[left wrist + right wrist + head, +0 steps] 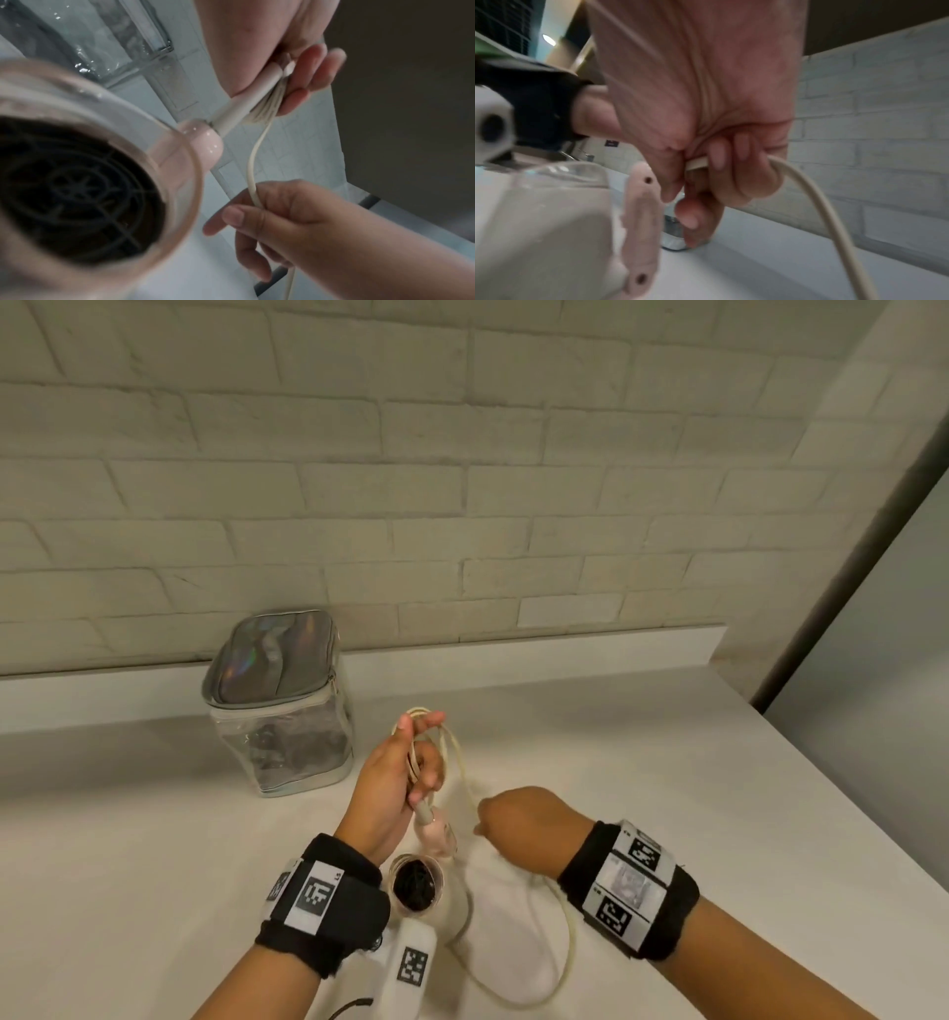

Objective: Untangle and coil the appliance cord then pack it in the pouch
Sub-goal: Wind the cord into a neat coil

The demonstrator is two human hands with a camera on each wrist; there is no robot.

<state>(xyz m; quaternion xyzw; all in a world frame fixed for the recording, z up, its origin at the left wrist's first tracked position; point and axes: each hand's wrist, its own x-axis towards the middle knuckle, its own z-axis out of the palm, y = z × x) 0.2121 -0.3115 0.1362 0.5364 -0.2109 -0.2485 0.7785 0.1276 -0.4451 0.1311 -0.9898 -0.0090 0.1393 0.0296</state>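
A pink hair dryer [436, 834] stands on the white counter [667, 762], its dark grille [72, 188] close to the left wrist camera. My left hand [395, 778] grips several loops of its cream cord [452, 742] together with the grey strain relief [246, 103] at the handle's end. From the loops one strand [253, 162] runs down into my right hand [518, 829], whose curled fingers [718, 158] hold it. Beyond that hand the cord [834, 213] trails in a slack loop [565, 942] on the counter. The pouch [282, 701], clear-sided with a silver zipped lid, stands at the back left.
A white brick wall [462, 480] with a low ledge runs behind the counter. The counter's right edge [847, 814] slants toward me. A white camera mount [411, 968] sits under my left wrist.
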